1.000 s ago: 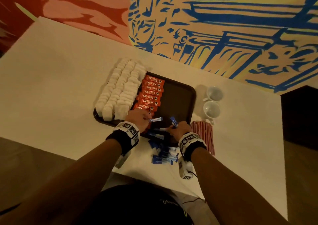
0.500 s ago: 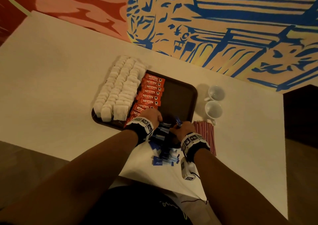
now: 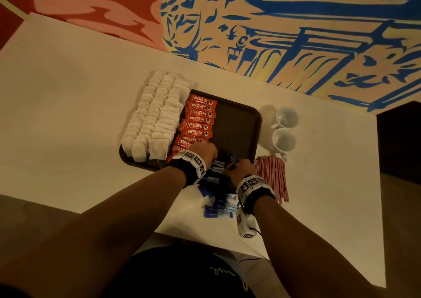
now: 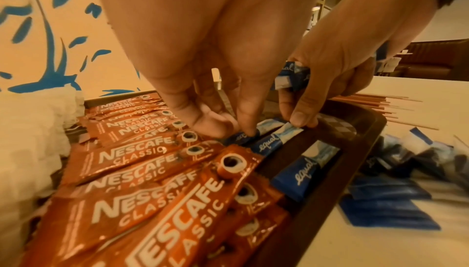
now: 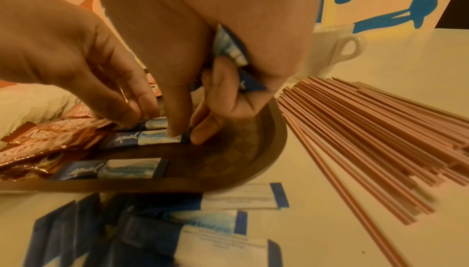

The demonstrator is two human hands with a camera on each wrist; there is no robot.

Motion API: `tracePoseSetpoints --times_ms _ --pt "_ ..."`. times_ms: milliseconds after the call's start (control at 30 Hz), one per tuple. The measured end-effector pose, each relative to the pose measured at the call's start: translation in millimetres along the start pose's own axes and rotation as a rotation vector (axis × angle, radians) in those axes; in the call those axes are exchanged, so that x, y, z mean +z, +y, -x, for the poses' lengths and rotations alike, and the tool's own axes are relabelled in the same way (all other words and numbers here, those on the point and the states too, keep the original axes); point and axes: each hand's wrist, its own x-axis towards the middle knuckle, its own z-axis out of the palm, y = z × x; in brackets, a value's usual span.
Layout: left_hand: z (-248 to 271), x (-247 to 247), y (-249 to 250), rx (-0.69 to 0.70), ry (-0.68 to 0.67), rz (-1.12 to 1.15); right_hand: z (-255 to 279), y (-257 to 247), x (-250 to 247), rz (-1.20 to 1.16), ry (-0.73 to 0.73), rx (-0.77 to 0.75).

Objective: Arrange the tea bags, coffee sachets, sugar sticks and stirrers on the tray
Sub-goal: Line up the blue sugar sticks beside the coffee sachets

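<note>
A dark brown tray [image 3: 237, 124] holds rows of white tea bags [image 3: 155, 117] and a column of orange Nescafe sachets [image 3: 198, 120]. At its near edge my left hand [image 3: 202, 152] pinches one blue sugar stick [image 4: 243, 136] beside the sachets [image 4: 142, 159]. My right hand [image 3: 241, 167] pinches the end of a second stick [image 5: 142, 139] next to it and keeps more sticks [image 5: 229, 49] tucked in its palm. A third stick [image 5: 114, 168] lies flat in the tray. Red stirrers [image 3: 271, 177] lie on the table right of the tray.
Loose blue sugar sticks [image 3: 218, 203] are piled on the white table [image 3: 68, 115] just in front of the tray. Two white cups [image 3: 284, 129] stand to the tray's right, beyond the stirrers. A painted wall runs behind the table.
My left hand has shifted right along the tray's near edge toward the right hand. The stick it held up now lies low in the tray beside the sachets.
</note>
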Motion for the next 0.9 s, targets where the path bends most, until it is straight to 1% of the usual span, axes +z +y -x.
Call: tracePoseSetpoints --times_ms 467,600,667,733,800,900 --pt "9.7 8.7 -2.0 0.059 -0.041 -0.076 8.6 8.1 4.3 0.002 -0.049 -0.020" --pt "15.1 3.3 -1.1 0.056 -0.024 -0.044 13.5 8.5 -4.4 -0.003 -0.063 -0.055" --pt "18.4 -4.4 0.2 0.043 0.023 0.030 17.6 4.4 -16.2 -0.028 -0.070 -0.104" --pt "24.2 -15.7 5.4 0.009 0.107 0.167 24.1 -3.0 -30.8 -0.064 -0.080 -0.168" --pt "33.9 -28.5 14.3 -0.008 0.197 0.365 34.8 -13.1 -47.2 -0.104 -0.110 -0.237" --pt "55.5 -48.4 30.5 0.043 0.305 0.655 53.7 -27.6 -70.1 -0.114 -0.130 -0.354"
